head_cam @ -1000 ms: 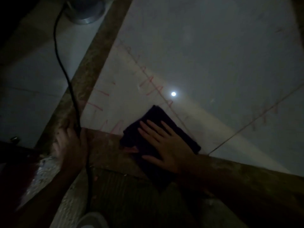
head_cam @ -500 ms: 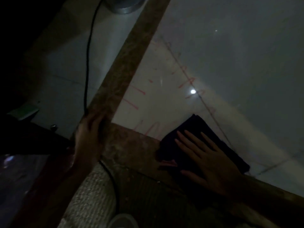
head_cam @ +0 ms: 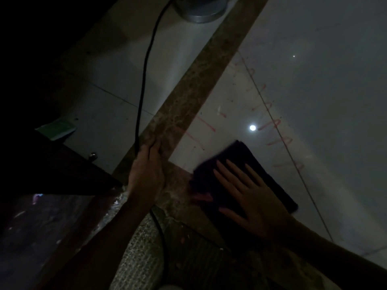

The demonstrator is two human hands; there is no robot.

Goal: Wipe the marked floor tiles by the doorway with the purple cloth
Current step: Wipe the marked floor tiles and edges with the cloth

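Cloth: purple cloth (head_cam: 245, 176), soft folded rectangle on glossy tile (head_cam: 314, 91)
Right hand (head_cam: 251, 197): flat, fingers spread, pressing cloth
Left hand (head_cam: 146, 170): open, on speckled stone strip (head_cam: 201, 80)

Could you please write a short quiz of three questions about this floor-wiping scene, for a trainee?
1. True or false: the right hand lies flat, fingers spread, on the purple cloth.
2. What does the left hand rest on? A) the brown stone strip B) the metal base C) the green packet
3. Fill in: the marks left on the pale tile are ____ in colour.

Key: 1 true; 2 A; 3 red.
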